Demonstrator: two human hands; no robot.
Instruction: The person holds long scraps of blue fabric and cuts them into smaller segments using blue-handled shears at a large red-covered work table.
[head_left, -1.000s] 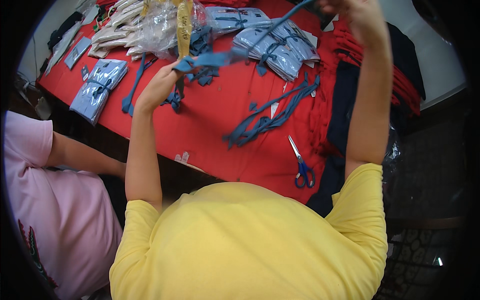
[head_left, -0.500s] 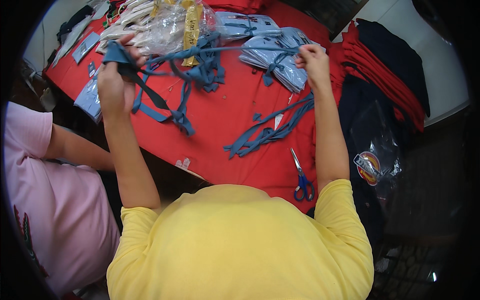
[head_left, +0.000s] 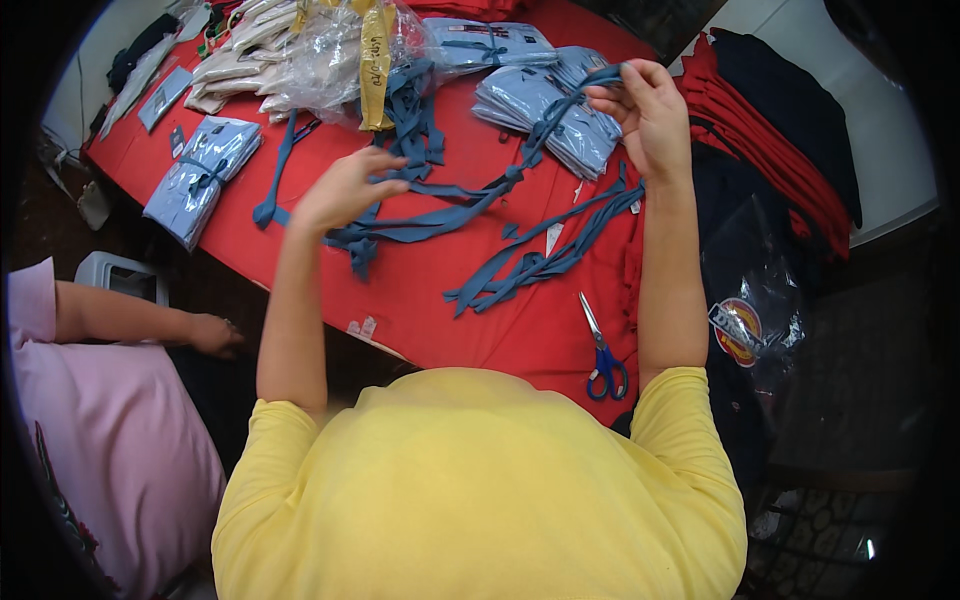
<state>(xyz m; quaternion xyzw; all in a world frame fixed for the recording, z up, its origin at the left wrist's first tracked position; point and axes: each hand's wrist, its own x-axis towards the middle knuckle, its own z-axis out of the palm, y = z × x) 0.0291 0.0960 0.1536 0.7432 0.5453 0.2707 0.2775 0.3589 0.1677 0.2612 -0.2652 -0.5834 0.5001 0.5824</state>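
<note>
High on the right, my right hand (head_left: 655, 125) pinches the end of a long blue fabric strip (head_left: 430, 228). From those fingers the knotted strip hangs down and trails left across the red cloth. My left hand (head_left: 345, 190) hovers over the strip's left part, fingers apart and holding nothing. Behind my right hand lie folded light-blue garments (head_left: 510, 95) in clear wrapping, tied with blue strips. More loose blue strips (head_left: 545, 265) lie below that hand, and a tangle of strips (head_left: 408, 120) sits beyond my left hand.
Blue-handled scissors (head_left: 605, 370) rest near the table's front edge. Another tied light-blue bundle (head_left: 205, 175) is at left. A clear plastic bag (head_left: 340, 50) covers pale cloth items at the back. Red and navy fabric (head_left: 770, 130) is piled at right. A person in pink (head_left: 110, 410) is at left.
My left hand has let go of the blue strip and moved right and down. My right hand has risen slightly with its end, and the strip has sagged onto the table.
</note>
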